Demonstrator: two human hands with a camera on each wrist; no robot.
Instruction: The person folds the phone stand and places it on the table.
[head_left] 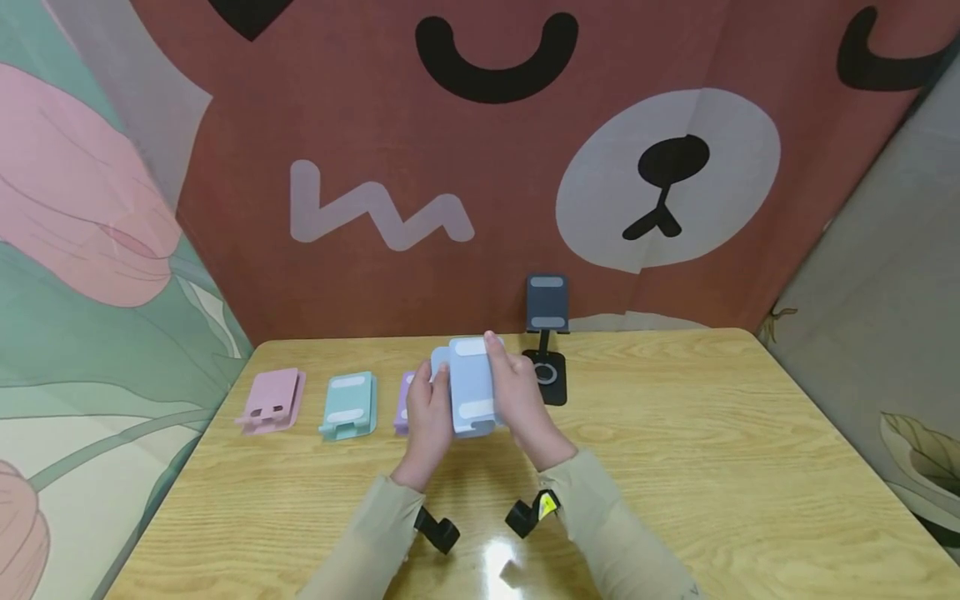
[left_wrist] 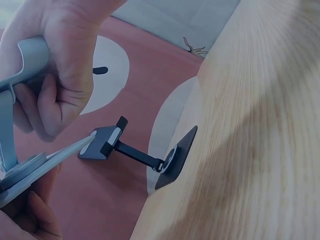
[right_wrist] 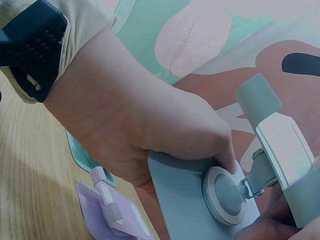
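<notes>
As both hands hold it above the yellowish wood-grain table, a pale blue folding stand with flat, round-cornered plates occupies the centre of the head view. Its front plate bears two whitish oblong pads, one near each end; a second plate shows behind it at the left. The left hand pinches the rear plate, and the right hand grips the right edge of the front plate, thumb near the top.

The right wrist view reveals a joint hidden from the head camera: a round disc with a paler ring sits on the stand's flat base, and a small hinge links it to the lipped holder. The left thumb rests against the ring. The left wrist view shows the right hand's fingers curled by the holder's curved lip.

Only the head view includes the pink folded stand, left of the teal folded stand. The purple folded stand, largely covered there by the left hand, shows its lipped holder in the right wrist view. The black upright stand, beyond the right hand, appears side-on in the left wrist view, exposing its slim arm.
</notes>
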